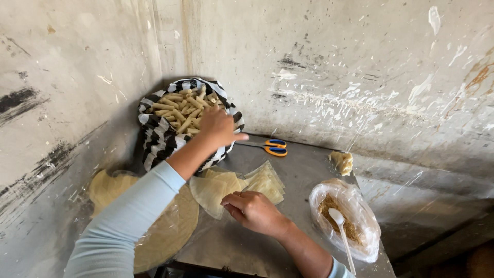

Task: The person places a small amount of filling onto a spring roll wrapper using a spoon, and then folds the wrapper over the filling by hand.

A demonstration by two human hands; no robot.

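I see left hand [218, 126] curled, grip unclear, over rolled pastries [181, 110] stacked in the striped-lined bowl [157, 139]; right hand [254, 211] pinches cut wrappers [231, 186] flat on the bench [303, 170], keeping filling bag [355, 221] close.

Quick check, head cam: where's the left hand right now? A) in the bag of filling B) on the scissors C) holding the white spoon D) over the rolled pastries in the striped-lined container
D: the left hand reaches over the rolled pastries in the black-and-white striped-lined container, while the scissors and white spoon lie untouched.
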